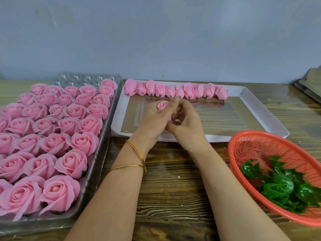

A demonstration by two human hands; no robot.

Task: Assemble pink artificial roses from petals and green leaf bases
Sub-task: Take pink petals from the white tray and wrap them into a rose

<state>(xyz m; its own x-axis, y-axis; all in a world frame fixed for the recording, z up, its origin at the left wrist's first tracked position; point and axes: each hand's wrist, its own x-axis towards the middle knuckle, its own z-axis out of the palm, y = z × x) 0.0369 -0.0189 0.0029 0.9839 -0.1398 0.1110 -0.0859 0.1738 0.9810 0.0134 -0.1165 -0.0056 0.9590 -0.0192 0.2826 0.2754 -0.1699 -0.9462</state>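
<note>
My left hand (153,119) grips a small pink rose bud (162,105), its spiral top showing between thumb and fingers. My right hand (186,119) meets it from the right, fingers curled around the bud's lower part, which is hidden. Both hands hover over a shallow white box lid (260,108). A row of several pink buds (175,90) lies along the lid's far edge. Green leaf bases (284,188) lie in a red mesh basket (246,146) at the right.
A clear plastic tray (102,141) on the left holds several finished pink roses (52,129) in rows. Dark flat packaging (311,84) lies at the far right by the grey wall. Wooden tabletop (173,188) runs between tray and basket.
</note>
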